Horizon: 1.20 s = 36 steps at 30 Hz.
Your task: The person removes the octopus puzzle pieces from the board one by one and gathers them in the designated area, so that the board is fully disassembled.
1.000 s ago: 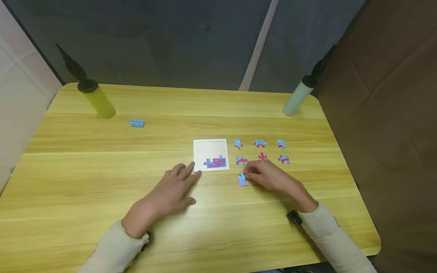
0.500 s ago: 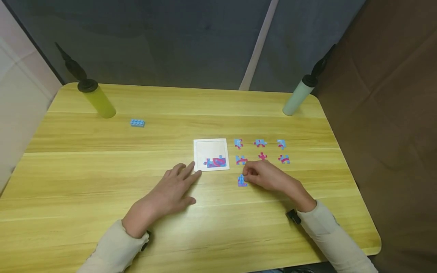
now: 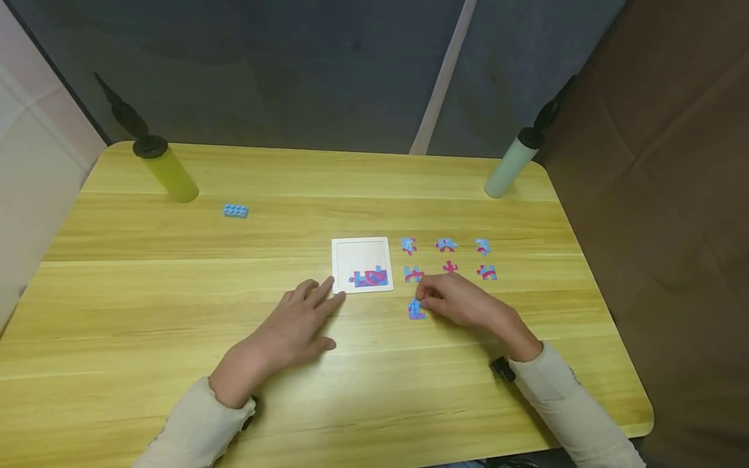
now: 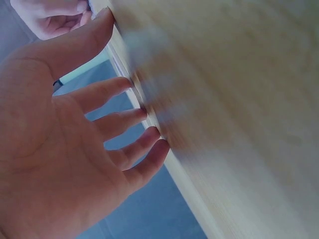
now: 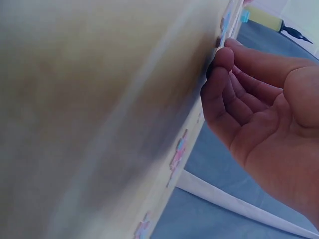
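Observation:
A white square puzzle tray (image 3: 361, 240) lies mid-table, with joined blue, purple and pink jigsaw pieces (image 3: 370, 279) along its lower right. My left hand (image 3: 292, 328) is spread flat, its fingertips touching the tray's lower left corner and the table. In the left wrist view the fingers (image 4: 122, 122) are straight and hold nothing. To the right of the tray, my right hand (image 3: 456, 299) pinches the edge of a blue-purple jigsaw piece (image 3: 417, 312) on the table. The right wrist view has its thumb and index (image 5: 224, 59) close together; the fingertips partly hide the piece.
Several loose jigsaw pieces (image 3: 446, 246) lie in two rows right of the tray, one pink piece (image 3: 450, 266) partly behind my right hand. A blue toy brick (image 3: 236, 210) lies at left. A yellow pump (image 3: 170, 172) and a green pump (image 3: 511, 169) stand at the back corners.
The right fingertips have shifted slightly over the blue-purple jigsaw piece, covering more of its upper part, and the piece has turned and moved a little. My left hand and the tray stay put.

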Tool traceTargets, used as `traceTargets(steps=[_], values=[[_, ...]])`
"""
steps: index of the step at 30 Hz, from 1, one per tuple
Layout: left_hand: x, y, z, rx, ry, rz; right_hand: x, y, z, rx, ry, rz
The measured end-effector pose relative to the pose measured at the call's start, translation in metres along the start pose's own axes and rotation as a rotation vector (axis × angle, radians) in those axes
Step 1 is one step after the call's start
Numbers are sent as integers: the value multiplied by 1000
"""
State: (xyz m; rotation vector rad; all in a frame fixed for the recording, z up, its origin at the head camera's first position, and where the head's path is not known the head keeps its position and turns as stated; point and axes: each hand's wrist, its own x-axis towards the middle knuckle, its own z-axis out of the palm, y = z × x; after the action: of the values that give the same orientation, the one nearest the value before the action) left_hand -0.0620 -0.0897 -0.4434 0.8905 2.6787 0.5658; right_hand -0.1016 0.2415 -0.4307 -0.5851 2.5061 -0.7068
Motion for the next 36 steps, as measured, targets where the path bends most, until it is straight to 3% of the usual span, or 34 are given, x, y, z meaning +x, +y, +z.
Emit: traceTargets(steps=[11, 21, 36], values=[[0, 0, 1, 0, -3, -12, 20, -23, -14, -46, 78, -63], [0, 1, 0, -7, -13, -16, 44, -45, -19, -76, 38, -85], [0, 1, 0, 12, 4, -3, 73, -58, -2, -174, -3, -101]])
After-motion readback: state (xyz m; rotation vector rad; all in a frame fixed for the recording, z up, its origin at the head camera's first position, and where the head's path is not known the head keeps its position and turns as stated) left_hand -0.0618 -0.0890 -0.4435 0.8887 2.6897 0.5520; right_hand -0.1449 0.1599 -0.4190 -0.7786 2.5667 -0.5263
